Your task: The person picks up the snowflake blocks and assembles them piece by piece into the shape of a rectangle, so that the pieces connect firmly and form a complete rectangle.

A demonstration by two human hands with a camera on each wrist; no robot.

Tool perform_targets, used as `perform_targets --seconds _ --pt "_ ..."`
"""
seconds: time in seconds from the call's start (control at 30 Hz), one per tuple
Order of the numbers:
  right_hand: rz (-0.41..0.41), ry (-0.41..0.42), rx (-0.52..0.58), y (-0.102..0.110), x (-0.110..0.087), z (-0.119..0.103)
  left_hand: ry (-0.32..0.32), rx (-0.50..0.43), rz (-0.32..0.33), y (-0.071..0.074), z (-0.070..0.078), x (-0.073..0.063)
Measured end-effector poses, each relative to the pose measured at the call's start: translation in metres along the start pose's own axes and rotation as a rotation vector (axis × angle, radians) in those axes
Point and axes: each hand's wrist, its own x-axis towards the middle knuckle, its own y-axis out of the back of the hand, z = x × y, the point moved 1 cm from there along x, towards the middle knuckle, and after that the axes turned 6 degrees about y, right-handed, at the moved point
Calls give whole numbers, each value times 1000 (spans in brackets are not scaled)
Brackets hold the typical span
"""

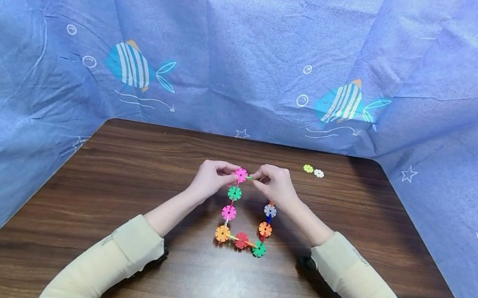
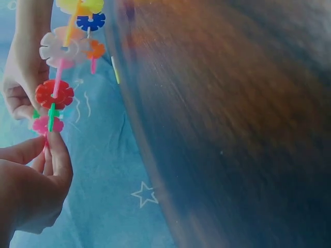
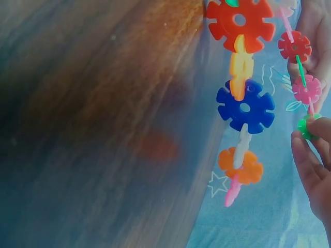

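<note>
A chain of notched plastic discs in many colours hangs between my hands in a U shape, its bend nearest me in the head view. At its upper left end my left hand [image 1: 211, 179] pinches a pink disc [image 1: 241, 175] between thumb and fingers. My right hand [image 1: 277, 185] pinches a green disc [image 3: 305, 127] right beside that pink disc. The chain's other end hangs below my right wrist, where a blue disc [image 3: 244, 106], an orange disc [image 3: 248, 165] and a last pink disc [image 3: 232, 192] show in the right wrist view.
Two loose discs, one yellow [image 1: 308, 168] and one white [image 1: 318, 173], lie toward the back right of the brown wooden table [image 1: 157, 146]. A blue curtain [image 1: 248, 49] with printed fish hangs behind the table and along its sides.
</note>
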Motion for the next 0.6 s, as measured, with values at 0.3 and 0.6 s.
perform_targets --seconds 0.3,0.6 --pt "29 37 28 -4 -1 2 8 -64 49 -4 -3 1" --pt "-1 34 47 -12 -5 2 25 -12 46 -3 -6 -1"
